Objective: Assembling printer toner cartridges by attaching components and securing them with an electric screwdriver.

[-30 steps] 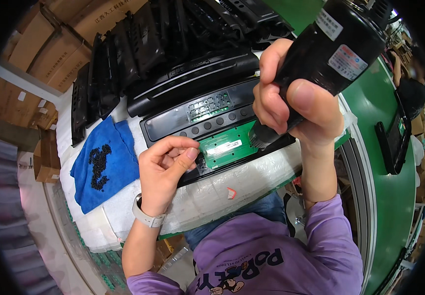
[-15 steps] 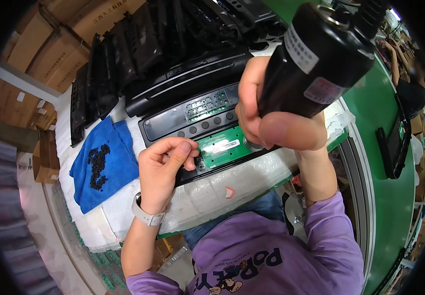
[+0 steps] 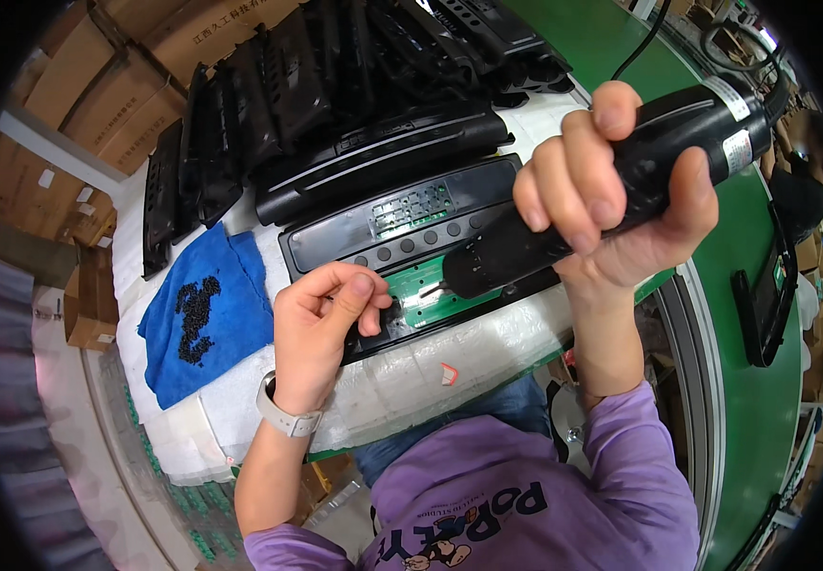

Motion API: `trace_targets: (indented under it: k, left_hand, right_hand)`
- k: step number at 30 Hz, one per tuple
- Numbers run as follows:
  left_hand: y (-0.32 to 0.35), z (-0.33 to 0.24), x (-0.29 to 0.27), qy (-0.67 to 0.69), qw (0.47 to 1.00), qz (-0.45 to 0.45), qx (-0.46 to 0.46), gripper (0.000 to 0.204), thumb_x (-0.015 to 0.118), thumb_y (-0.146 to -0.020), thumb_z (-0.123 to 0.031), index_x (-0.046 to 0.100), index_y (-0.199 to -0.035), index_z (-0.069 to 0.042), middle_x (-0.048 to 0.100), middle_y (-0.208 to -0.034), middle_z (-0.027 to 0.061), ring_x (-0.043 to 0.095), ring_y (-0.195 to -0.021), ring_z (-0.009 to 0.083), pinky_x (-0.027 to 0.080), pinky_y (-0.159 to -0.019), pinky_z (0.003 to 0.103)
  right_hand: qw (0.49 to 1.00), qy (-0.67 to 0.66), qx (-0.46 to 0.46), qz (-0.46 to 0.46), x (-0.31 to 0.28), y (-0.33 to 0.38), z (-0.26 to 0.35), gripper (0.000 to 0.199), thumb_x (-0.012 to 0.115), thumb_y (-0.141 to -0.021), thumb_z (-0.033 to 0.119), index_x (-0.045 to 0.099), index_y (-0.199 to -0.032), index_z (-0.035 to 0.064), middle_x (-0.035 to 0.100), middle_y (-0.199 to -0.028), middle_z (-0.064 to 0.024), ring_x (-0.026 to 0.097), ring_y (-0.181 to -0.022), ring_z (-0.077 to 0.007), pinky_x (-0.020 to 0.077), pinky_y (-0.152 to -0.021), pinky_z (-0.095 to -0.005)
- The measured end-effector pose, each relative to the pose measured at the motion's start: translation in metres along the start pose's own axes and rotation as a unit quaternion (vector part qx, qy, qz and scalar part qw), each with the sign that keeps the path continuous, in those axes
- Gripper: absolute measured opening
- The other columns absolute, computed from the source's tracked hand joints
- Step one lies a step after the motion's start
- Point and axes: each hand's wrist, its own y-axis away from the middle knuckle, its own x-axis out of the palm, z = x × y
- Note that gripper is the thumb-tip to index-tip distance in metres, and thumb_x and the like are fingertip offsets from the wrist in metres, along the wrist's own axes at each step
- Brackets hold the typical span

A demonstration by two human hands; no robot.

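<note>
My right hand (image 3: 611, 205) is wrapped round a black electric screwdriver (image 3: 706, 124), held slanting with its nose down to the left. The bit end is over a green circuit board (image 3: 418, 306) lying in a black plastic panel (image 3: 321, 247); whether it touches cannot be told. At the board's left end, my left hand (image 3: 321, 309) has thumb and fingers pinched together; anything between them is hidden. Left of that hand lies a blue cloth (image 3: 245, 300) with a heap of small black screws (image 3: 195, 333) on it.
Behind the panel lies a long black housing (image 3: 383, 157), with more black plastic parts (image 3: 288, 90) piled beyond. Cardboard boxes (image 3: 126, 114) stand at the far left. On the green surface at right rests another black panel (image 3: 764, 295). The screwdriver's cable (image 3: 654, 43) hangs at upper right.
The screwdriver has swung from pointing up toward me to lying slanted, its back end now out to the right. My right hand has turned with it; my left hand has barely moved.
</note>
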Motion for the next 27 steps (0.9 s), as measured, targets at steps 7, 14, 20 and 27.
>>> trace_targets:
  k: [7, 14, 20, 27]
  left_hand:
    - [0.003, -0.001, 0.0, -0.041, 0.998, 0.036, 0.02, 0.01, 0.062, -0.082, -0.007, 0.061, -0.086, 0.002, 0.061, -0.071, 0.0029, 0.049, -0.054, 0.0025, 0.038, -0.049, 0.014]
    - [0.002, -0.001, 0.001, -0.04, 0.998, 0.037, -0.001, 0.009, 0.066, -0.078, -0.002, 0.062, -0.084, 0.002, 0.059, -0.067, 0.0011, 0.049, -0.053, 0.0026, 0.038, -0.048, 0.015]
    - [0.003, -0.004, -0.001, -0.055, 0.998, 0.037, 0.014, 0.008, 0.065, -0.078, -0.001, 0.062, -0.084, 0.003, 0.06, -0.067, 0.0025, 0.05, -0.052, 0.0029, 0.039, -0.047, 0.015]
    - [0.009, -0.017, -0.015, -0.063, 0.998, 0.006, 0.01, 0.012, 0.06, -0.081, -0.003, 0.06, -0.093, 0.001, 0.059, -0.065, 0.0012, 0.048, -0.05, 0.0022, 0.035, -0.044, 0.016]
  right_hand:
    - [0.996, -0.032, -0.045, -0.068, 0.007, 0.005, -0.009, 0.046, 0.045, -0.086, 0.045, 0.047, -0.104, 0.004, 0.048, -0.064, 0.0003, 0.045, -0.05, -0.0105, 0.0404, -0.062, -0.031]
    - [0.998, -0.014, -0.029, -0.052, 0.007, 0.006, -0.013, 0.047, 0.044, -0.086, 0.047, 0.046, -0.106, 0.0041, 0.048, -0.065, 0.0005, 0.044, -0.049, -0.01, 0.04, -0.061, -0.0303]
    - [0.995, -0.007, -0.03, -0.099, 0.015, 0.004, -0.015, 0.046, 0.044, -0.086, 0.047, 0.047, -0.103, 0.0043, 0.046, -0.062, 0.0009, 0.042, -0.049, -0.01, 0.0393, -0.06, -0.0299]
    - [0.978, -0.05, 0.015, -0.202, 0.029, -0.018, -0.025, 0.037, 0.039, -0.089, 0.038, 0.053, -0.093, 0.0034, 0.047, -0.056, -0.0033, 0.044, -0.042, -0.0153, 0.0411, -0.05, -0.0328]
